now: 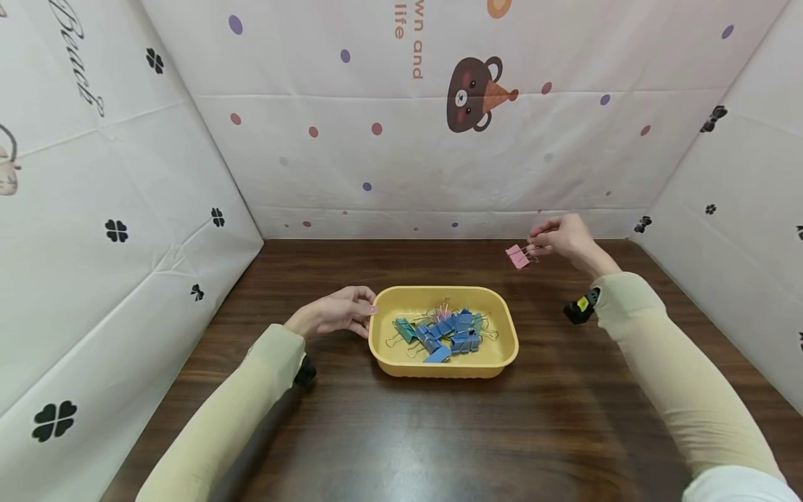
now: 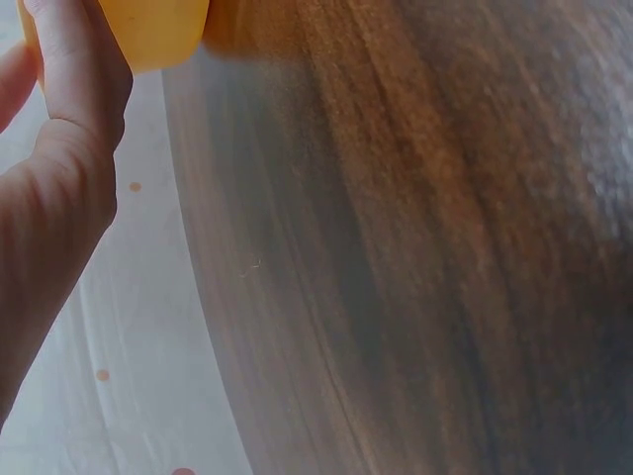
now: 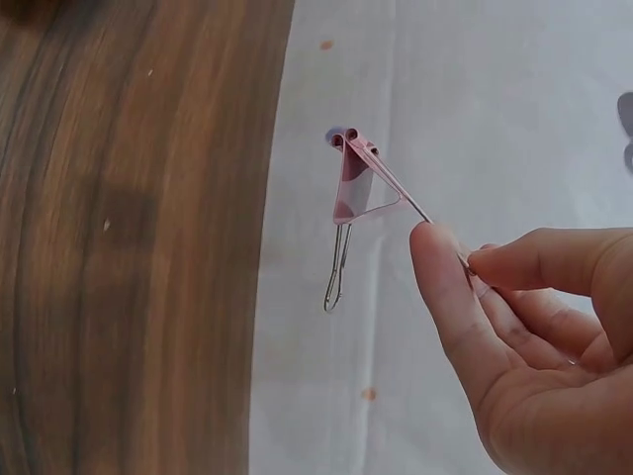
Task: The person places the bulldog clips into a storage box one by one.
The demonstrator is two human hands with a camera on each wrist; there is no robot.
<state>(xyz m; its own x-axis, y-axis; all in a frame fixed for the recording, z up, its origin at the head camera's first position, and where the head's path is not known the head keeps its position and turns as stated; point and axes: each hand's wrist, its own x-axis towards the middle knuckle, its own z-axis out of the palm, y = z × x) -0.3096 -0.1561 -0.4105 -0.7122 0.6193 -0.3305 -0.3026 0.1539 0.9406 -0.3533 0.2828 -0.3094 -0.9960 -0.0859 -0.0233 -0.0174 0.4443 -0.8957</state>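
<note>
In the head view a yellow plastic bin [image 1: 442, 370] stands on the table with several blue binder clips [image 1: 465, 340], green binder clips [image 1: 406, 330] and some pink among them. My left hand [image 1: 339, 310] holds the bin's left rim, thumb at the edge and fingers along the outer wall. Beyond the bin's right side, my right hand [image 1: 564, 240] pinches a pink binder clip [image 1: 518, 256] by a wire handle, raised above the table. The right wrist view shows this pink binder clip [image 3: 354, 188] hanging from thumb and fingertips, its other handle pointing down.
The dark wooden table [image 1: 401, 432] meets a white printed sheet [image 1: 401, 167] at the back, with similar sheets at both sides. A black wrist device [image 1: 580, 308] sits under the right sleeve, and another [image 1: 305, 371] under the left one.
</note>
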